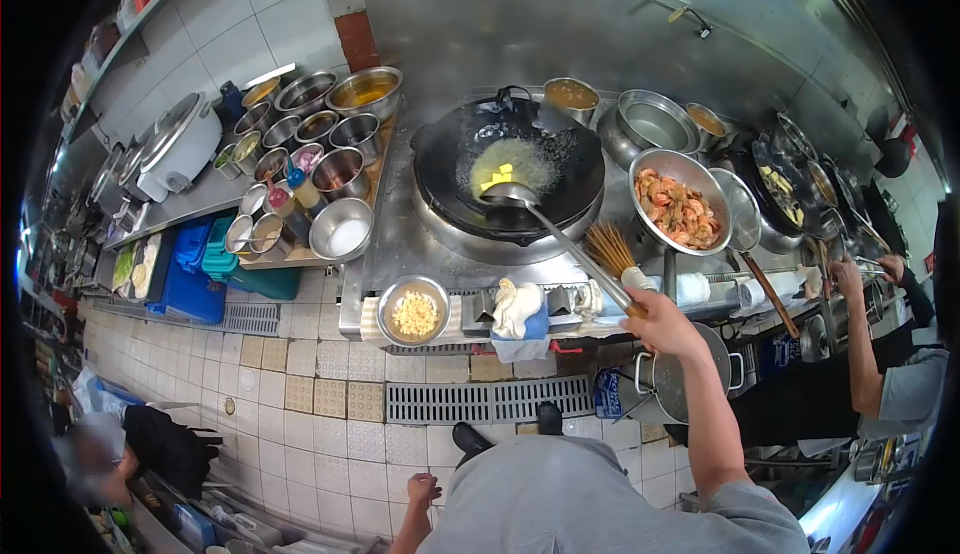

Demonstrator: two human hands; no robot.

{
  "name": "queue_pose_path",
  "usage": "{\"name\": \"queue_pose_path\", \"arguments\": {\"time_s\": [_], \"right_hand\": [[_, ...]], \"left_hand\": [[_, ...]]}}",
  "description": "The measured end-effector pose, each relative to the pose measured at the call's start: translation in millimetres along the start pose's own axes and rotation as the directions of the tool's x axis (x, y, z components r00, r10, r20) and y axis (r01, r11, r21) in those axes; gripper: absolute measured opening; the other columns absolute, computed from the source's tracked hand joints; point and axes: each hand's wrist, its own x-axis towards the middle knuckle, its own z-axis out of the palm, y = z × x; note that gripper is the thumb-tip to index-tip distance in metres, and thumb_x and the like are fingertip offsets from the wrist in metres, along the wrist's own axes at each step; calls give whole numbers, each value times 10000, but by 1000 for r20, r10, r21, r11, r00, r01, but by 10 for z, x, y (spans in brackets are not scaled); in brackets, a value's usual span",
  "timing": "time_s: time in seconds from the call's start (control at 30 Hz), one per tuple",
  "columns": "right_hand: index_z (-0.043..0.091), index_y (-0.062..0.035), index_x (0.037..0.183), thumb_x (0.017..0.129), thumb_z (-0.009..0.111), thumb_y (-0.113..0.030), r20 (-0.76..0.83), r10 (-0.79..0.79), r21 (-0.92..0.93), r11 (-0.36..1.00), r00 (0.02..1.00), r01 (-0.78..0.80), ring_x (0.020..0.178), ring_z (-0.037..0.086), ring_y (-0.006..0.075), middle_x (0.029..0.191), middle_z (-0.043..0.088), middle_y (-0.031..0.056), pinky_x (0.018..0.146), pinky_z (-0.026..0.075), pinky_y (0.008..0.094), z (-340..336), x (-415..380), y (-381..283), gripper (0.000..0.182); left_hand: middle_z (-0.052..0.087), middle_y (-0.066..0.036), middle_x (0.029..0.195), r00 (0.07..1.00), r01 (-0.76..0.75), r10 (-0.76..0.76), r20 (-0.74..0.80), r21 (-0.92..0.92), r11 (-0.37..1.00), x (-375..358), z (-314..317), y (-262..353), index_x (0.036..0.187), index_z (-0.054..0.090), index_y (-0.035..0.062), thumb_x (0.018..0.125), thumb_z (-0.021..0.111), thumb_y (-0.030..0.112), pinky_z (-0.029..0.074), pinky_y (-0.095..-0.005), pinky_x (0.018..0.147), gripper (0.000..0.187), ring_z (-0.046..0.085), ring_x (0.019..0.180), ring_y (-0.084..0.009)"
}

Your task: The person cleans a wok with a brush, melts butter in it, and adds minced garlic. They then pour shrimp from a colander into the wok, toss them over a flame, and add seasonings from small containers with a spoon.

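Steel panels [500, 39] back a crowded kitchen range, with white wall tiles [195, 29] to the left and a pale tiled floor below. In the head view, a black wok [437, 179] sits on the stove [385, 259]. The person's right hand [662, 326] is clamped around the near end of a long ladle [580, 256], whose shaft slants up and left, away from the fist, to the metal bowl inside the wok. That bowl is well apart from the grip. Yellow cubes [497, 176] lie just beyond the ladle's bowl, in pale, bubbly liquid; whether they touch it, I cannot tell. The left hand [424, 489] hangs low beside the body, well apart from the stove, fingers loosely curled; whether they enclose anything I cannot tell. A bamboo brush [607, 244] stands just right of the ladle's shaft, and beyond it cooked shrimp [678, 209] fill a metal bowl [727, 212]. A smaller bowl [415, 282] of chopped pale pieces rests at the stove's front edge, left of a folded cloth [516, 309].
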Motion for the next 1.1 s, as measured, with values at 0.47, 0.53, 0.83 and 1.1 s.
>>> {"name": "queue_pose_path", "arguments": {"time_s": [0.47, 0.53, 0.83, 1.1], "right_hand": [[490, 1, 1335, 852, 642, -73, -10, -51, 489, 871, 999, 50, 445, 496, 103, 659, 520, 17, 356, 373, 278, 428, 1609, 34, 512], [524, -5, 1267, 852, 650, -74, 27, -52, 557, 830, 998, 28, 443, 480, 87, 642, 514, 4, 355, 360, 260, 480, 1461, 0, 439], [393, 23, 1391, 882, 633, -45, 264, -50, 723, 671, 963, -163, 436, 463, 89, 684, 518, 16, 344, 349, 245, 167, 668, 152, 567], [499, -10, 1322, 848, 635, -81, -75, -104, 407, 905, 992, 126, 448, 493, 98, 650, 513, 11, 349, 356, 270, -48, 1012, 227, 499]], "left_hand": [[650, -135, 804, 992, -28, 38, -120, 83, 996, -631, 287, -246, 1038, 588, -23, 828, 658, 11, 568, -368, 468, 224, 682, 611, -258], [646, -133, 783, 993, -29, 44, -111, 126, 992, -710, 315, -201, 1027, 592, -31, 823, 657, 9, 556, -365, 457, 218, 674, 596, -254], [633, -118, 694, 989, -42, 66, -136, 170, 985, -978, 369, -34, 997, 617, -50, 798, 660, 17, 481, -343, 391, 214, 640, 529, -236], [632, -102, 695, 987, -15, 37, -154, 143, 990, -962, 422, 58, 1007, 627, -29, 811, 655, 4, 486, -329, 402, 200, 608, 503, -198]]}}
